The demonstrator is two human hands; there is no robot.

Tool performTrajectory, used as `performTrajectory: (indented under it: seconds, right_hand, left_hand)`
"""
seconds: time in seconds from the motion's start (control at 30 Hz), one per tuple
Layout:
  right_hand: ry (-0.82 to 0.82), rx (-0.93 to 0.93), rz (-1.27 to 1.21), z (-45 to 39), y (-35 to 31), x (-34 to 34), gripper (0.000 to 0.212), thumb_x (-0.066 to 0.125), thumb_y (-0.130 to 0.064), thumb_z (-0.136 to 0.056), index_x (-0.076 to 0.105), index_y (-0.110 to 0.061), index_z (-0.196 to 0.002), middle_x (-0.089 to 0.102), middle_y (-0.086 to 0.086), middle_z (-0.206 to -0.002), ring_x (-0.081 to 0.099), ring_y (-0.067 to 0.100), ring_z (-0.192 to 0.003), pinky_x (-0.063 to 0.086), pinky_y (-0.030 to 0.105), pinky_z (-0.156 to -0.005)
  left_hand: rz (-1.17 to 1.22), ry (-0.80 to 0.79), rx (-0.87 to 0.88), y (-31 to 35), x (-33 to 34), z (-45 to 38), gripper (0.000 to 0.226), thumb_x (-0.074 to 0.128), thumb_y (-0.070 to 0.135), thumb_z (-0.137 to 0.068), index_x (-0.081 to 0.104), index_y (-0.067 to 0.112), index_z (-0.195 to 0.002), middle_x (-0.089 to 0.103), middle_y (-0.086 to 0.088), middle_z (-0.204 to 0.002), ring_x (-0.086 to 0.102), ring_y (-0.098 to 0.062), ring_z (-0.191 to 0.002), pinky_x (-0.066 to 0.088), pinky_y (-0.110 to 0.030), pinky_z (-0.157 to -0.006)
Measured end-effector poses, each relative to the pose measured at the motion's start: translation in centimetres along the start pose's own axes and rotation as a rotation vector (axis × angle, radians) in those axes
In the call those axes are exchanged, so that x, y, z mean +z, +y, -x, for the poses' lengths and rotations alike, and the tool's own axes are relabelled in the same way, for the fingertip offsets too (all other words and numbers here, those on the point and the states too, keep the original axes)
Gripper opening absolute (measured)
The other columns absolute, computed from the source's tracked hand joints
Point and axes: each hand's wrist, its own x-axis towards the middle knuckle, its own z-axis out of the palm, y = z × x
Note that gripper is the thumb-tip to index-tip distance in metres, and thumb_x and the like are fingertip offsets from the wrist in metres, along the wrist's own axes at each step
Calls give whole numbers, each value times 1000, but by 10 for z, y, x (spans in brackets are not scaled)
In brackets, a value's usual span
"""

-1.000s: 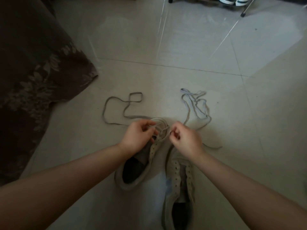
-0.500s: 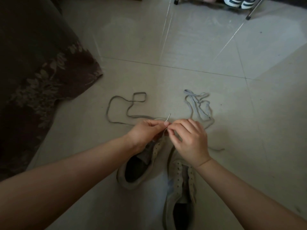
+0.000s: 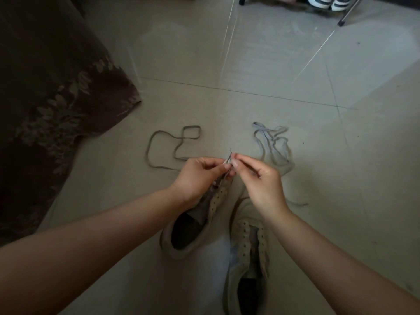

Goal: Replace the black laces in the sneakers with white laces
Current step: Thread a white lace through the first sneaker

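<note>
Beige tiled floor [image 3: 261, 64] carries two pale sneakers side by side near its lower middle. The left sneaker [image 3: 193, 230] lies angled, its eyelet row partly under the left hand [image 3: 197, 176]; the right sneaker [image 3: 247, 253] points straight ahead. Both hands meet above the sneaker toes. The left hand pinches a lace tip [image 3: 228, 161] between thumb and fingers, and the right hand [image 3: 261, 180] pinches the same tip from the opposite side. One loose lace [image 3: 172, 144] loops on the floor beyond the left hand; a second lace [image 3: 272, 144] lies bunched beyond the right hand. A dark patterned fabric [image 3: 56, 98] covers the floor's left edge. Open floor extends ahead to a rack leg [image 3: 347, 12] at the top edge.
</note>
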Motion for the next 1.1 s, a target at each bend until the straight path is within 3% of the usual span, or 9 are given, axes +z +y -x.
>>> performTrajectory:
  seconds: [0.1,0.2,0.3,0.37,0.5,0.67,0.87,1.0,1.1]
  right_hand:
    - [-92,153,-165,-3,-2,5,23,63,-8,-87,67,-4,-109,69,-1,-88,62,-9,-71,46,7,-72]
    - [-99,205,-233,-3,1,7,12,63,-12,-88,72,-10,-95,74,1,-92,67,5,-88,49,14,-83]
    - [-101,218,-268,-2,-1,8,9,64,-12,-87,73,-10,-88,74,0,-90,68,6,-89,49,14,-82]
    - [-91,227,-286,-2,-2,9,13,66,-12,-86,73,-7,-95,74,0,-92,68,4,-89,48,12,-81]
    - [-88,224,-289,-3,-4,11,17,67,-15,-85,72,-10,-100,73,-2,-94,67,4,-93,48,13,-85]
    - [-95,184,-289,-3,-8,11,15,64,-16,-87,70,-18,-101,72,-11,-94,65,-2,-94,46,9,-83]
    - [-87,110,-278,-1,-12,11,17,57,-10,-92,69,-11,-105,70,-8,-96,64,-7,-91,44,7,-80]
    - [-95,184,-338,-6,-19,14,18,50,-10,-96,67,-10,-89,72,0,-84,67,10,-86,51,23,-84]
    - [-130,457,-651,-11,-32,21,22,42,-12,-99,57,-7,-83,56,3,-61,62,16,-65,53,33,-79]
  left_hand:
    - [-135,-10,71,1,0,1,16,60,11,-90,72,4,-84,67,4,-67,52,-1,-64,41,-11,-60]
    - [-272,-30,138,-2,-5,1,16,62,16,-89,73,9,-80,71,-7,-74,52,-8,-69,41,-22,-63]
    - [-390,-30,203,-3,-11,3,20,62,19,-90,70,17,-71,62,12,-56,48,1,-58,39,-19,-57]
    - [-446,-41,246,-3,-13,4,24,59,19,-92,68,14,-70,59,10,-56,47,0,-58,38,-21,-56]
    - [-497,-15,322,-2,-13,4,23,57,18,-93,71,6,-79,69,-6,-70,54,-2,-63,45,-27,-61]
    - [-548,9,410,-3,-11,3,21,52,22,-95,70,13,-99,69,8,-82,57,12,-73,45,-18,-70]
    - [-710,70,546,-6,-11,2,34,47,37,-93,68,14,-107,72,-2,-99,65,-16,-94,47,-28,-78]
    - [-911,60,436,-39,-27,-6,67,53,64,-74,61,18,-121,62,-5,-115,56,-22,-108,42,-30,-94]
    - [-1025,1,291,-61,-29,-7,87,50,75,-65,47,25,-136,48,-7,-135,44,-28,-124,41,-41,-101]
